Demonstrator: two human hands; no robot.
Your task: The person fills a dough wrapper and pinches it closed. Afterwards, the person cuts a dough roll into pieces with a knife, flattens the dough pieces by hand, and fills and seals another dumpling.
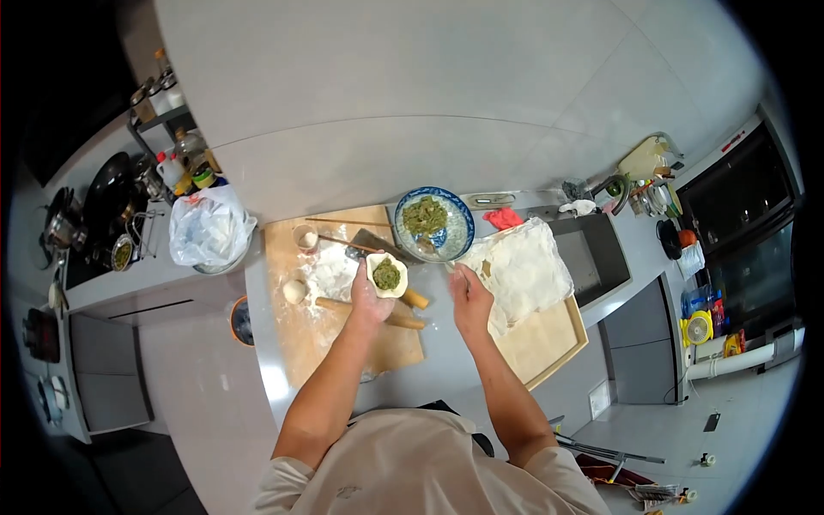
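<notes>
My left hand (369, 300) holds a round dough wrapper (396, 290) with a heap of green filling (386, 275) on it. My right hand (471, 302) is closed beside the lower edge of a blue-patterned bowl (436, 215); whatever its fingers hold, if anything, is too small to make out. Green filling also lies in the bowl. Left of my left hand, a floured wooden board (287, 339) bears a dough ball (294, 292), a small cup (305, 238) and rolling pins (403, 322). A thin stick (348, 245) reaches toward the bowl.
Right of my right hand, a white cloth (528, 270) covers part of a wooden tray (541, 348). A sink (592, 257) and red cloth (503, 218) lie beyond. A plastic-bagged container (210, 227), bottles (189, 150) and a stove (81, 257) are at the left.
</notes>
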